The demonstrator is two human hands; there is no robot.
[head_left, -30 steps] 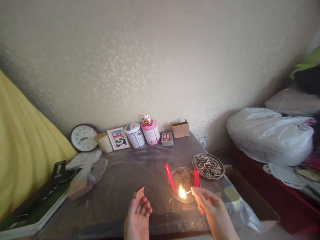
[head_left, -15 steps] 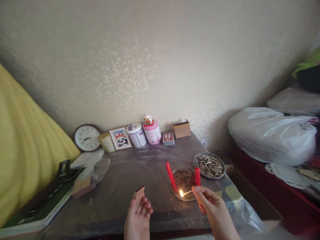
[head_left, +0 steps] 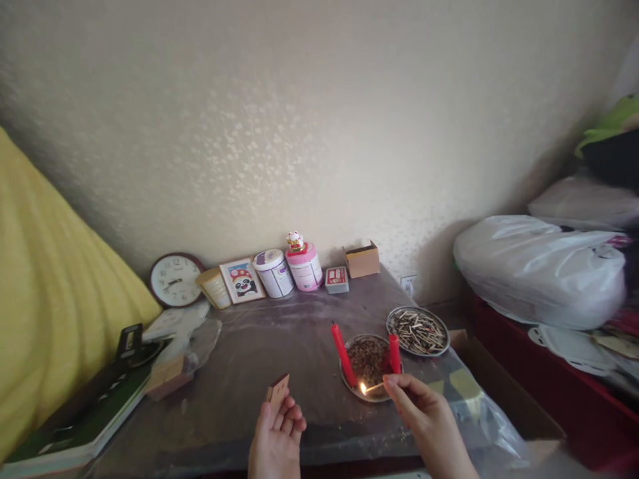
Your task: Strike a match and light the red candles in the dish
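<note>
Between the thumb and fingers of my right hand [head_left: 424, 406] is a burning match [head_left: 375, 386], its flame pointing left over the near rim of a round metal plate [head_left: 349, 386]. Two red candles stand on that plate, neither showing a flame: a taller one [head_left: 343, 354] leaning left, with a dark wick, and a shorter upright one [head_left: 395, 354] just behind my right fingers. Dark crumbly residue covers the plate's middle. My left hand [head_left: 279, 426], palm up with fingers curled, holds a small matchbox [head_left: 278, 389] against the thumb.
A second plate [head_left: 446, 332] with many used matches lies behind my right hand. Along the wall stand a clock [head_left: 176, 279], a panda picture [head_left: 243, 281], two tubs and a small cardboard box [head_left: 363, 260]. A green book [head_left: 80, 419] lies left; a white bag [head_left: 539, 266] sits right.
The match flame has shrunk a little and sits slightly lower, near the plate's front rim. Both hands keep nearly the same place; the view has shifted slightly.
</note>
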